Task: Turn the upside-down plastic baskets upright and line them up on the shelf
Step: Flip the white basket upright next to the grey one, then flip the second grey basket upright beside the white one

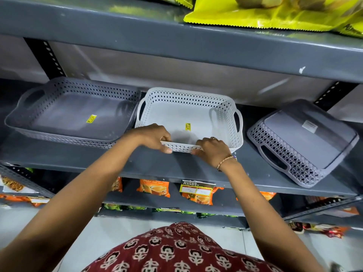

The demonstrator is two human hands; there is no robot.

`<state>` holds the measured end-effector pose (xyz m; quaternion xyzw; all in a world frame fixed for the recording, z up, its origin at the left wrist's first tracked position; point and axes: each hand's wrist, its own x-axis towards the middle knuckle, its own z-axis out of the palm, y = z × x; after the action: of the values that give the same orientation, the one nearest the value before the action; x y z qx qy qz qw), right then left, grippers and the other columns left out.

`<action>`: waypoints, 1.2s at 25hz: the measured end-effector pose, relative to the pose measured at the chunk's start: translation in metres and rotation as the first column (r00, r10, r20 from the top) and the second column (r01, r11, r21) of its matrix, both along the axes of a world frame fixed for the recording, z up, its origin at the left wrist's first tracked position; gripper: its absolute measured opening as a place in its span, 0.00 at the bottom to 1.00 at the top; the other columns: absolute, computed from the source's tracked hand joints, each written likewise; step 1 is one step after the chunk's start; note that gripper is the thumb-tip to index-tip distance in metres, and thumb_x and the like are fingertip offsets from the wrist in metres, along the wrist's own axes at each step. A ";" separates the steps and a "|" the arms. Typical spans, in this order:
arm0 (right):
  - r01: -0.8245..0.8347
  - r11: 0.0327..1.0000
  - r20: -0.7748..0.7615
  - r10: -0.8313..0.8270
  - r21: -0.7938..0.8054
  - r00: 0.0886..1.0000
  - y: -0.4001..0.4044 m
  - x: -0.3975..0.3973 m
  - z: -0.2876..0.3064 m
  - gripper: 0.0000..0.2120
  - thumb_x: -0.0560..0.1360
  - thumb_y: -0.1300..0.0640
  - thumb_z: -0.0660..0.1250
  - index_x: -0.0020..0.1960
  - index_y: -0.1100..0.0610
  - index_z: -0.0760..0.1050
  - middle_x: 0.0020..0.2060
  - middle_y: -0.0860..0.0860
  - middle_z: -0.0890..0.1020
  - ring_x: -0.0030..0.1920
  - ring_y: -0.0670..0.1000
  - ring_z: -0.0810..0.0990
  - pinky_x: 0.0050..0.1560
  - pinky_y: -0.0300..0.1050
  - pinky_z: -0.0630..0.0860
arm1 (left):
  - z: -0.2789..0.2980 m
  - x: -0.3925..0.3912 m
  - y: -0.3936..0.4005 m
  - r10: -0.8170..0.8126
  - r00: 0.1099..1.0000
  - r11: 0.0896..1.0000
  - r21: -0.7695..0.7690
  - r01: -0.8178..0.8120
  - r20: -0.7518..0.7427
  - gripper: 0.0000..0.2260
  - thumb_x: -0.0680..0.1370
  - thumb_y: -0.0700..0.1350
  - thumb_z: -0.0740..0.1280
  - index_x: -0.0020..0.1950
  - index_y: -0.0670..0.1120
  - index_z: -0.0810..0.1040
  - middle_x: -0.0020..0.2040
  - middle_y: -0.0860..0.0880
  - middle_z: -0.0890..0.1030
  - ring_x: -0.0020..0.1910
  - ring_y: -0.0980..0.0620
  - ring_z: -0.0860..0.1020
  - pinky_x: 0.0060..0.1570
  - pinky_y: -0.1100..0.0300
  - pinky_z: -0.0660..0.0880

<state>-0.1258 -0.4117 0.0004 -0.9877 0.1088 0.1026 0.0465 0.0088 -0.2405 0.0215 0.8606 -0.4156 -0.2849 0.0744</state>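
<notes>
1. A grey metal shelf [176, 165] runs across the view and carries three perforated plastic baskets with cut-out handles.
2. At the centre stands the white rectangular plastic basket [188, 116], upright, open side up, with a small yellow sticker [188, 127] on its floor.
3. The left hand [155, 137] and the right hand [211, 149] both grip the white basket's near rim at 6 o'clock, fingers curled over the edge, thumbs under it.
4. At 9 o'clock, just beside the white one, sits a grey rectangular plastic basket [72, 112], also upright.
5. At 3 o'clock, apart from the white one, a second grey plastic basket [302, 142] lies upside down and askew, base upward.
6. Orange snack packets [154, 187] fill the shelf below; yellow-green bags [275, 12] lie above.
</notes>
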 end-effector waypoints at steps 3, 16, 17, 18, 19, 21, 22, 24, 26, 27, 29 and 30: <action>0.056 0.984 0.028 -0.061 0.167 0.998 -0.005 -0.006 0.017 0.19 0.77 0.41 0.57 0.57 0.52 0.76 0.57 0.54 0.81 0.59 0.58 0.77 0.57 0.51 0.71 | 0.008 -0.013 -0.026 0.000 0.998 0.986 -0.169 -0.010 -0.059 0.22 0.75 0.56 0.67 0.65 0.45 0.76 0.64 0.47 0.79 0.64 0.49 0.76 0.64 0.57 0.70; 0.508 0.557 0.558 -0.813 0.657 0.168 -0.198 -0.175 0.042 0.12 0.78 0.59 0.61 0.56 0.63 0.78 0.51 0.64 0.83 0.53 0.62 0.80 0.52 0.46 0.71 | -0.002 -0.160 -0.227 -0.238 0.948 0.866 -0.396 0.305 0.210 0.30 0.79 0.47 0.64 0.76 0.41 0.57 0.78 0.42 0.58 0.77 0.46 0.57 0.74 0.58 0.55; 0.474 0.446 0.483 -0.874 0.759 0.048 -0.216 -0.189 0.035 0.12 0.78 0.61 0.60 0.57 0.63 0.77 0.51 0.63 0.82 0.53 0.60 0.79 0.53 0.45 0.71 | -0.012 -0.171 -0.241 -0.257 0.939 0.872 -0.365 0.327 0.229 0.34 0.78 0.48 0.65 0.78 0.40 0.51 0.79 0.42 0.51 0.79 0.46 0.50 0.76 0.57 0.50; 0.398 0.313 0.352 -0.935 0.862 -0.027 -0.232 -0.202 0.027 0.11 0.78 0.61 0.60 0.56 0.61 0.77 0.49 0.59 0.81 0.50 0.57 0.79 0.52 0.44 0.72 | -0.022 -0.180 -0.253 -0.266 0.923 0.876 -0.330 0.352 0.278 0.38 0.77 0.49 0.66 0.78 0.40 0.47 0.79 0.42 0.45 0.79 0.46 0.45 0.76 0.55 0.46; 0.300 0.140 0.156 -0.987 0.944 -0.030 -0.240 -0.210 0.021 0.09 0.78 0.60 0.58 0.51 0.57 0.77 0.44 0.55 0.79 0.44 0.54 0.78 0.48 0.43 0.72 | -0.032 -0.186 -0.260 -0.274 0.896 0.879 -0.287 0.381 0.349 0.41 0.76 0.51 0.67 0.78 0.40 0.44 0.79 0.42 0.42 0.78 0.45 0.41 0.76 0.53 0.43; 0.175 -0.235 -0.242 -0.970 0.956 0.021 -0.252 -0.221 0.003 0.11 0.79 0.55 0.56 0.38 0.52 0.70 0.36 0.50 0.72 0.35 0.48 0.71 0.39 0.42 0.71 | -0.046 -0.194 -0.269 -0.278 0.840 0.877 -0.234 0.420 0.466 0.45 0.74 0.55 0.68 0.77 0.41 0.41 0.79 0.43 0.40 0.78 0.44 0.39 0.76 0.51 0.40; 0.142 -0.355 -0.366 -0.929 0.924 0.053 -0.253 -0.224 -0.007 0.13 0.79 0.54 0.54 0.36 0.52 0.68 0.35 0.50 0.71 0.36 0.48 0.70 0.39 0.41 0.72 | -0.051 -0.196 -0.272 -0.266 0.830 0.876 -0.236 0.420 0.491 0.45 0.74 0.55 0.68 0.77 0.42 0.41 0.79 0.43 0.40 0.78 0.44 0.39 0.76 0.50 0.40; 0.141 -0.419 -0.435 -0.892 0.897 0.121 -0.250 -0.223 -0.020 0.13 0.79 0.53 0.52 0.38 0.54 0.69 0.40 0.53 0.72 0.41 0.51 0.71 0.50 0.43 0.74 | -0.058 -0.198 -0.274 -0.225 0.822 0.880 -0.253 0.402 0.523 0.44 0.75 0.53 0.67 0.78 0.43 0.41 0.79 0.44 0.40 0.78 0.45 0.39 0.77 0.48 0.43; 0.077 -0.443 -0.450 -0.880 0.893 0.156 -0.245 -0.218 -0.027 0.13 0.80 0.55 0.52 0.46 0.57 0.74 0.46 0.55 0.74 0.43 0.52 0.73 0.52 0.44 0.74 | -0.060 -0.198 -0.275 -0.191 0.835 0.885 -0.277 0.374 0.517 0.43 0.76 0.51 0.67 0.78 0.43 0.40 0.79 0.44 0.40 0.78 0.45 0.39 0.77 0.47 0.46; 0.039 -0.460 -0.458 -0.869 0.887 0.185 -0.244 -0.215 -0.028 0.12 0.80 0.55 0.52 0.47 0.57 0.73 0.45 0.55 0.75 0.42 0.52 0.74 0.49 0.46 0.75 | -0.061 -0.197 -0.276 -0.179 0.838 0.889 -0.281 0.363 0.516 0.43 0.76 0.51 0.67 0.78 0.43 0.39 0.79 0.44 0.40 0.78 0.45 0.38 0.77 0.47 0.46; -0.032 -0.493 -0.473 -0.849 0.869 0.234 -0.246 -0.216 -0.018 0.12 0.81 0.55 0.53 0.45 0.58 0.71 0.40 0.54 0.75 0.41 0.52 0.75 0.50 0.49 0.76 | -0.061 -0.198 -0.276 -0.155 0.833 0.899 -0.273 0.341 0.531 0.48 0.74 0.55 0.69 0.77 0.42 0.36 0.79 0.43 0.38 0.78 0.44 0.37 0.77 0.47 0.45; -0.080 -0.499 -0.467 -0.849 0.863 0.249 -0.249 -0.217 -0.010 0.13 0.81 0.54 0.53 0.43 0.58 0.70 0.38 0.54 0.74 0.40 0.52 0.75 0.52 0.50 0.77 | -0.057 -0.201 -0.277 -0.134 0.834 0.904 -0.279 0.325 0.535 0.49 0.73 0.56 0.69 0.77 0.41 0.36 0.79 0.42 0.38 0.78 0.43 0.38 0.77 0.48 0.45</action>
<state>-0.3428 -0.6606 -0.0091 -0.3148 0.4615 -0.2391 0.7942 -0.1919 -0.5174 -0.0352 0.8190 -0.5671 0.0236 0.0836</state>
